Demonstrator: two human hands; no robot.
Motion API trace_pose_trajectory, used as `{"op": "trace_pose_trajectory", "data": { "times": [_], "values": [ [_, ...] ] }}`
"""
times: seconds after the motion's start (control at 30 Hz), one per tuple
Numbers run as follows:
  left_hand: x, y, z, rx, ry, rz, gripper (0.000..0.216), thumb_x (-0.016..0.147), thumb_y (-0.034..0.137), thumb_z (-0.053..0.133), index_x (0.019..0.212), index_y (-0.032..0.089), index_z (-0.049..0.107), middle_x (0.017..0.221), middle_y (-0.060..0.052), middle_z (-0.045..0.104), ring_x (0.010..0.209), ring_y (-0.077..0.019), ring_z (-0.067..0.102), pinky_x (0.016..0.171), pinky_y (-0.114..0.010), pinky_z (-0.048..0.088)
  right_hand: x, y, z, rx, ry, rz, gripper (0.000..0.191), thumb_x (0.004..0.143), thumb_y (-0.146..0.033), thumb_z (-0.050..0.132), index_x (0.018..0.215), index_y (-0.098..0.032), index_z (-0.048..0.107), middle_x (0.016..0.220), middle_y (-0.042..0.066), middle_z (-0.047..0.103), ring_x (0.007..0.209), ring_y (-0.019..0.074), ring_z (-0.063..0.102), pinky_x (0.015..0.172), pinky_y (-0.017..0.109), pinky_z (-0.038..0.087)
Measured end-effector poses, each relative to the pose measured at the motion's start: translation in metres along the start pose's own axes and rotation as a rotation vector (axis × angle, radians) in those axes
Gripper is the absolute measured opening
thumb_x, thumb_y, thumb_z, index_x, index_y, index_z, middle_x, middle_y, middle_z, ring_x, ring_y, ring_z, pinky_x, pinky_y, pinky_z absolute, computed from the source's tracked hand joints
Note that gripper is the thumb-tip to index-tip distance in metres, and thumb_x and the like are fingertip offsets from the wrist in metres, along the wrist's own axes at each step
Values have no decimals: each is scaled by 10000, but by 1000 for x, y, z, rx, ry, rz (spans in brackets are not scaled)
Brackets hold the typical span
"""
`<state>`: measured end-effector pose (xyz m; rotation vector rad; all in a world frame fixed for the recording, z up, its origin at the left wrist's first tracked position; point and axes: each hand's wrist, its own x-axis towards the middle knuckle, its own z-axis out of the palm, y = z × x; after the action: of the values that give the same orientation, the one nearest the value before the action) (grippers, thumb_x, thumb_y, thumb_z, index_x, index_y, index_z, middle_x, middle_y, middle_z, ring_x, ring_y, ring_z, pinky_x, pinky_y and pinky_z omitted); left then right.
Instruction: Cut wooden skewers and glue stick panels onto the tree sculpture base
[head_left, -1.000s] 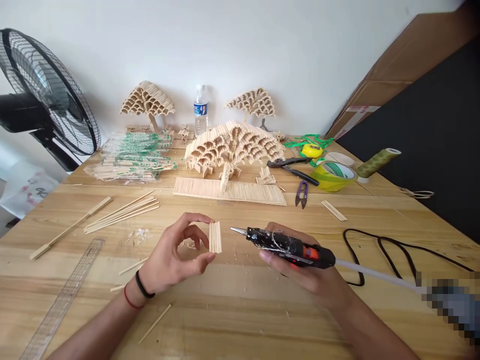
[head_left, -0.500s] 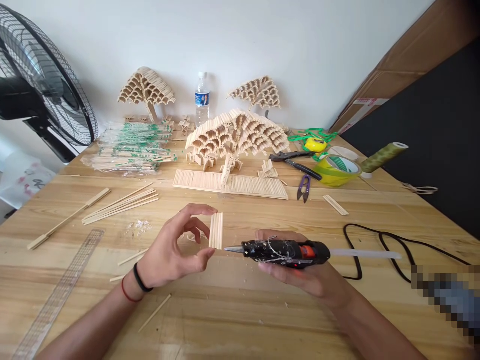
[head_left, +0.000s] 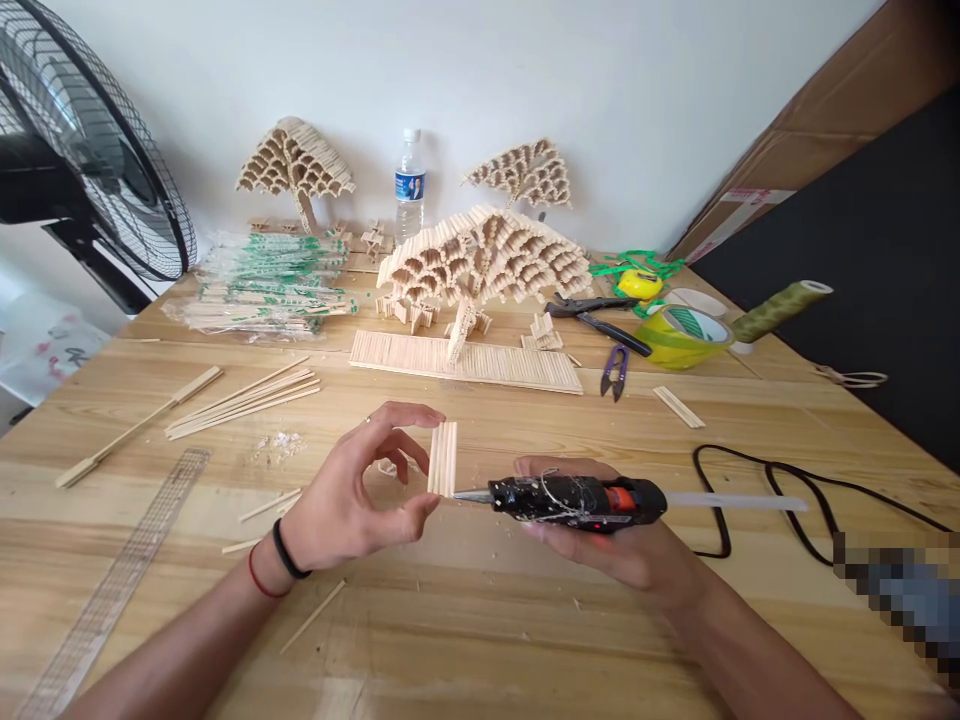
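Between thumb and fingertips, my left hand [head_left: 360, 490] holds a small panel of short wooden sticks [head_left: 443, 459] upright above the table. My right hand [head_left: 592, 540] is wrapped round a black hot glue gun [head_left: 577, 502], whose red light glows. A clear glue stick [head_left: 739, 501] juts from the gun's back end. The metal nozzle points left and is at the lower right corner of the panel; whether it touches cannot be made out. Behind my hands stands a tree-shaped model of sticks [head_left: 484, 260] on a flat stick base [head_left: 525, 367].
Loose sticks [head_left: 247, 400] and a clear ruler [head_left: 120, 580] lie left. Bagged chopsticks [head_left: 262, 285], a water bottle [head_left: 409, 190] and a fan [head_left: 97, 140] stand behind. To the right are pliers [head_left: 600, 315], purple snips [head_left: 615, 372], yellow tape [head_left: 686, 338] and a black cord [head_left: 750, 462].
The glue gun's nozzle has come closer to the panel's lower right corner. The whole view has shifted slightly. Both hands keep their hold.
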<state>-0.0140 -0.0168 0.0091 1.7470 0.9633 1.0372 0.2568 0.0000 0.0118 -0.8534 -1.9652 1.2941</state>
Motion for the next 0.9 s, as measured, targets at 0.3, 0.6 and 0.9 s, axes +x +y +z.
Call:
{"op": "trace_pose_trajectory", "data": {
  "times": [0.3, 0.6, 0.9],
  "values": [
    [1, 0, -1, 10, -5, 17, 540, 811, 120, 717, 1306, 243, 537, 1351, -91, 582, 868, -132, 644, 761, -281, 542, -4, 9, -2, -76, 80, -13, 127, 820, -338, 750, 733, -249, 723, 675, 25, 650, 635, 218, 592, 634, 324, 492],
    [0, 0, 1, 15, -18, 33, 548, 812, 113, 716, 1311, 255, 540, 1358, -86, 573, 868, -133, 656, 763, -285, 543, -2, 8, -3, 4, 39, 24, 127, 850, -322, 729, 781, -216, 709, 702, 25, 655, 651, 197, 591, 595, 285, 481],
    [-1, -1, 1, 27, -27, 43, 560, 820, 125, 727, 1326, 269, 534, 1384, -94, 561, 876, -139, 654, 766, -294, 539, -1, 10, -5, 51, 29, 40, 207, 866, -365, 713, 734, -216, 657, 689, 5, 569, 638, 176, 515, 598, 291, 426]
  ]
}}
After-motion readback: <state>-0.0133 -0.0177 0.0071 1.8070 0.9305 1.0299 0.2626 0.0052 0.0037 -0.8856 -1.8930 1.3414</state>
